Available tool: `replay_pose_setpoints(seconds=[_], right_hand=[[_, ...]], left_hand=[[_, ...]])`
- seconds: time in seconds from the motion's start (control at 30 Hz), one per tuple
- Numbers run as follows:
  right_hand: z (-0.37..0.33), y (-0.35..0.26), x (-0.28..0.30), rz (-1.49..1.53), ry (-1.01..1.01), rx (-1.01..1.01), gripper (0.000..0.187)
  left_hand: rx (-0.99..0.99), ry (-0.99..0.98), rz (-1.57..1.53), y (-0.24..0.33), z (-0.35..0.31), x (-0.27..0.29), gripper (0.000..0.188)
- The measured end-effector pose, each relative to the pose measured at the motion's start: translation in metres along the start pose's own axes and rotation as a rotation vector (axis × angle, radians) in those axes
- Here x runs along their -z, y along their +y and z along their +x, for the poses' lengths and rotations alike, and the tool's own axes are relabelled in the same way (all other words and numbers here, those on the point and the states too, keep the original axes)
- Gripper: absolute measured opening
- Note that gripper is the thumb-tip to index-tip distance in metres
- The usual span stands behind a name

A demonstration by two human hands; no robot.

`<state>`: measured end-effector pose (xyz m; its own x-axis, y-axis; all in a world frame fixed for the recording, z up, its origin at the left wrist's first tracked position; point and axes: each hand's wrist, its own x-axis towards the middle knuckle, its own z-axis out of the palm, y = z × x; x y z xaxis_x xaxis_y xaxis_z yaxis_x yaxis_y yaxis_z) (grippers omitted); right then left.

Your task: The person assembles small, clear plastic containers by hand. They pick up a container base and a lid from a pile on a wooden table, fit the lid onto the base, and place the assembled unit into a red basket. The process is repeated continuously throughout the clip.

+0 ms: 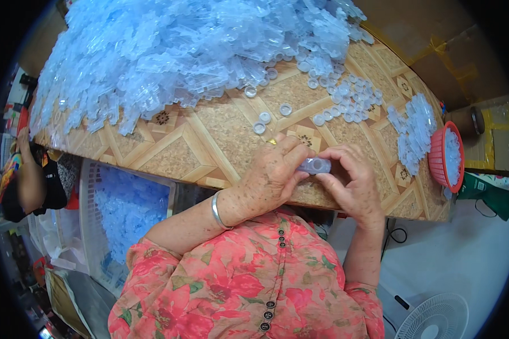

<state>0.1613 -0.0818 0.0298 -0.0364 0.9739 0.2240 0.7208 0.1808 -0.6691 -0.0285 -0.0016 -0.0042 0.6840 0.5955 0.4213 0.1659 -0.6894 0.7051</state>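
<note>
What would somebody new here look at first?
Probably the huge pile of clear, bluish plastic bits heaped on the far side of the table, mostly toward the left. Next might be the bright red basket at the table's right edge, with more bits inside. At the near edge, the left hand and right hand hold a small clear piece.

White fan [435, 317], taped brown cardboard [421, 25]
</note>
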Motion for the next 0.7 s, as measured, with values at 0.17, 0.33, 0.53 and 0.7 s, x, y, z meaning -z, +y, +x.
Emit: replay_pose_setpoints(seconds=[0.17,0.33,0.53,0.7], right_hand=[[0.054,-0.018,-0.002,-0.027,0.009,0.107,0.023],[0.107,-0.012,-0.031,-0.053,-0.237,0.21,0.025],[0.132,-0.022,-0.04,-0.205,-0.532,0.062,0.019],[0.116,0.002,-0.026,-0.211,-0.303,0.242,0.016]], left_hand=[[-0.017,0.013,0.006,-0.002,-0.006,-0.002,0.039],[-0.083,0.12,-0.061,-0.007,-0.007,-0.005,0.044],[-0.024,0.028,-0.048,-0.007,-0.01,-0.002,0.045],[-0.038,0.033,-0.078,-0.007,-0.008,0.0,0.045]])
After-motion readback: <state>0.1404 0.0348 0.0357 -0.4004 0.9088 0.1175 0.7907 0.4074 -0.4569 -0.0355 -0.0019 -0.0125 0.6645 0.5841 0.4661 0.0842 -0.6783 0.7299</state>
